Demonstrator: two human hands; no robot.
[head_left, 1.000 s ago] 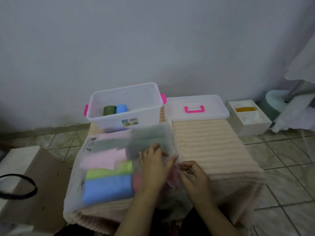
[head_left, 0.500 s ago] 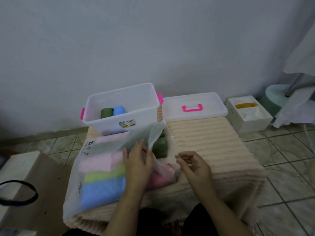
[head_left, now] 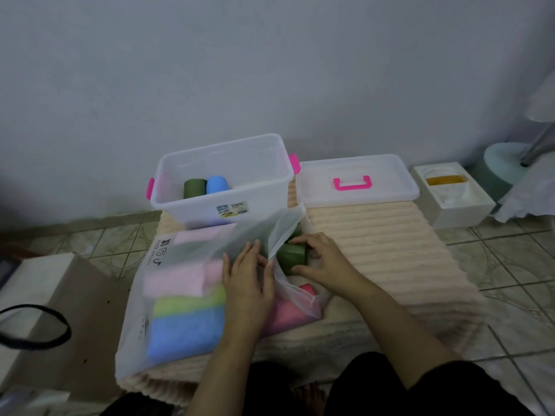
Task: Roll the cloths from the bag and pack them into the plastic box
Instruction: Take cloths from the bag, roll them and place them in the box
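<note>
A frosted plastic bag (head_left: 180,274) lies on the ribbed beige cushion (head_left: 390,250), holding folded pink, green, blue and red cloths. My left hand (head_left: 247,277) presses on the bag and pinches its open flap. My right hand (head_left: 322,259) reaches into the bag mouth and grips a dark green cloth (head_left: 289,257). Behind the bag stands the clear plastic box (head_left: 282,178) with pink latches. A dark green roll (head_left: 194,188) and a blue roll (head_left: 217,184) stand in it.
The box lid (head_left: 387,187) with a pink handle lies right of the box. A white square container (head_left: 456,202) sits on the tiled floor at right. A cardboard piece (head_left: 69,310) and a black strap (head_left: 33,325) are at left. A wall is close behind.
The bag's flap has been lifted open by my left hand. My right hand moved from the cushion into the bag mouth and took hold of the dark green cloth.
</note>
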